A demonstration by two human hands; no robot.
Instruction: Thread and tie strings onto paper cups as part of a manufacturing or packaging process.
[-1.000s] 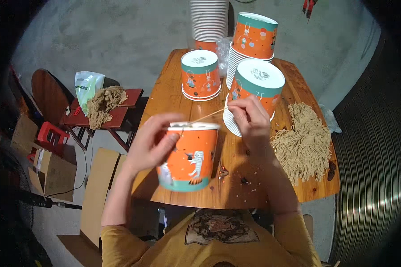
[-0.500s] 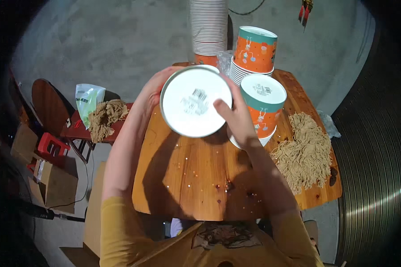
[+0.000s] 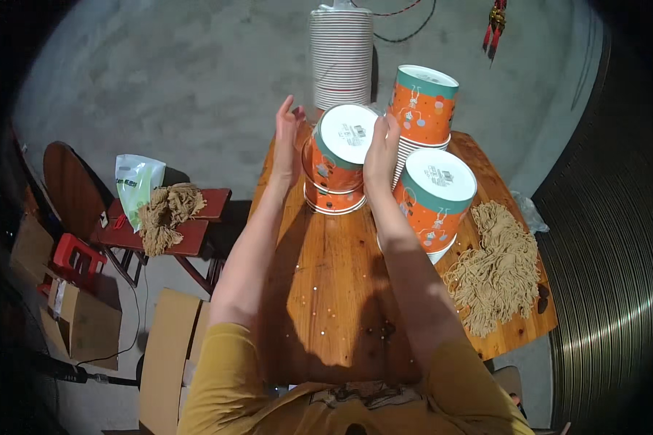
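An upside-down orange paper bucket with a green band and a white base sits over another bucket, whose orange side and white rim show beneath it. To its left my left hand is raised, fingers stretched, with a small gap to the bucket. Along the right side lies my right hand, its fingers extended and flat; whether it presses on the bucket I cannot tell. Two more stacks of the same upturned buckets stand to the right, a near one and a far one.
A tall stack of white-rimmed buckets in clear plastic rises at the back. A tan stringy bundle lies on the wooden table's right side, with small bits scattered nearer me. Left are a red bench, another tan bundle and cardboard boxes.
The bucket I was holding up close with both hands is now lower and farther away, resting over another bucket. My left hand has come off it, and my right fingers have straightened.
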